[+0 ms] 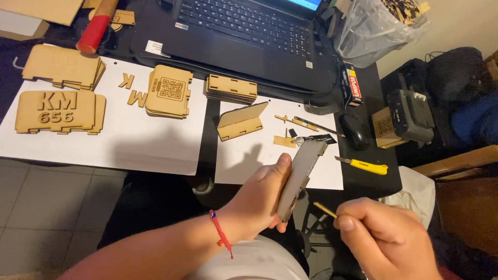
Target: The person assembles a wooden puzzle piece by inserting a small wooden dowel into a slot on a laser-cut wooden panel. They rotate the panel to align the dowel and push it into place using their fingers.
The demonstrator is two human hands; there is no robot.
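My left hand [262, 196] grips a flat laser-cut wooden panel [302, 173], held edge-up and tilted over the front edge of the desk. My right hand [386, 236] pinches a thin wooden stick [326, 209] whose tip points at the lower edge of that panel. A red string bracelet [220, 233] is on my left wrist. On the white sheet [311, 176] behind the hands stands a partly joined wooden piece [241, 122], with small wooden strips [295, 122] and a glue tube [314, 139] beside it.
A yellow utility knife [365, 165] lies at the desk's right front. Stacks of cut wooden panels [57, 110], loose wooden letters [132, 91] and a coded panel stack [168, 91] sit on white paper at left. A black laptop [249, 36], a mouse [355, 130] and a clear plastic bag [376, 26] are behind.
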